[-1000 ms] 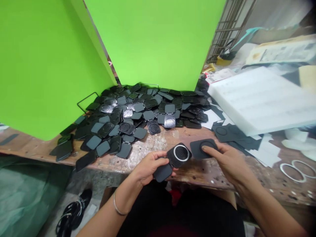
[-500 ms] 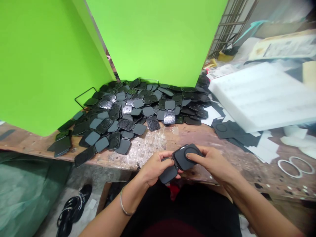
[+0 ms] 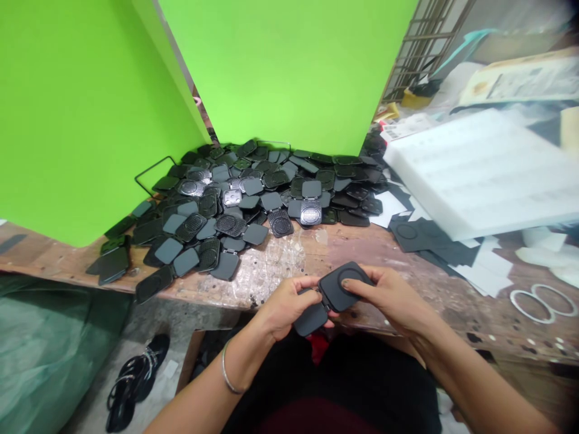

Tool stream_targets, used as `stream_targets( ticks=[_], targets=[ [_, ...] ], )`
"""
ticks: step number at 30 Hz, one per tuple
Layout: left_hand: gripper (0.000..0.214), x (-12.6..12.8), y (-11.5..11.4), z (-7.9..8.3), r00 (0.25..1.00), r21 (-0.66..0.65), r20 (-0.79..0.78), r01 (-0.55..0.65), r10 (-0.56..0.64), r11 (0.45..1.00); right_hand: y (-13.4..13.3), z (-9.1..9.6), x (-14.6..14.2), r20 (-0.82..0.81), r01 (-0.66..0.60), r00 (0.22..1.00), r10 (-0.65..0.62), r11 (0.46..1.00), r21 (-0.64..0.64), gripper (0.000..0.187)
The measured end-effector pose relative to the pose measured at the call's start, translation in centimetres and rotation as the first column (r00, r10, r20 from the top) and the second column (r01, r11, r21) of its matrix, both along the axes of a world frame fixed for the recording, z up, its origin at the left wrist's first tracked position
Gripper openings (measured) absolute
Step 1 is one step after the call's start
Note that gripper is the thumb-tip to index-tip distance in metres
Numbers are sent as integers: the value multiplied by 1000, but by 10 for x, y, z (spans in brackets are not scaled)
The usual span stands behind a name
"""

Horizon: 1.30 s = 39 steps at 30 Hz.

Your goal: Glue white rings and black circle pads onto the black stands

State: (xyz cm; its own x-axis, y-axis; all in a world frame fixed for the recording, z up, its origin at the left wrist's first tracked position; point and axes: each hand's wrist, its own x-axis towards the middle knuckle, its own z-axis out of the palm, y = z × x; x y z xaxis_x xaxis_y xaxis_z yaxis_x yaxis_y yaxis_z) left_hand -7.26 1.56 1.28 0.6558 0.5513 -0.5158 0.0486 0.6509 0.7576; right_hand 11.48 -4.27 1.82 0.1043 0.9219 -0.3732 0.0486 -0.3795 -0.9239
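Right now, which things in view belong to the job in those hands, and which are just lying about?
Seemingly part of the job:
hinged black piece, in the left hand
ring-marked dark pad, under the right hand
pile of similar hinged pieces
other dark pads, perhaps

Probably just lying about:
dark sandals
green sheeting
white foam block

dark pad (image 3: 333, 293) now hides the white ring on the hinged piece (image 3: 311, 320) (apparently flush)

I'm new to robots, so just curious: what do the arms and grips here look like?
The left grip and right grip are bare human hands, ungloved. The left forearm and right forearm show no sleeves or cables; a slim silvery bangle circles the left one.
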Motion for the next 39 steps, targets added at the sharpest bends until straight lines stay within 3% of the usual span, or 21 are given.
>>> stream_targets(
  ticks=[25,39],
  targets=[
    [43,2,-2,1,1000,-12,-15,-3,3,1000,-1,2,-2,82,-16,997,16,1000,0,24],
    [41,3,-3,-2,1000,-3,8,-11,11,1000,-2,4,-4,207,-16,978,5,998,53,29]
  ],
)
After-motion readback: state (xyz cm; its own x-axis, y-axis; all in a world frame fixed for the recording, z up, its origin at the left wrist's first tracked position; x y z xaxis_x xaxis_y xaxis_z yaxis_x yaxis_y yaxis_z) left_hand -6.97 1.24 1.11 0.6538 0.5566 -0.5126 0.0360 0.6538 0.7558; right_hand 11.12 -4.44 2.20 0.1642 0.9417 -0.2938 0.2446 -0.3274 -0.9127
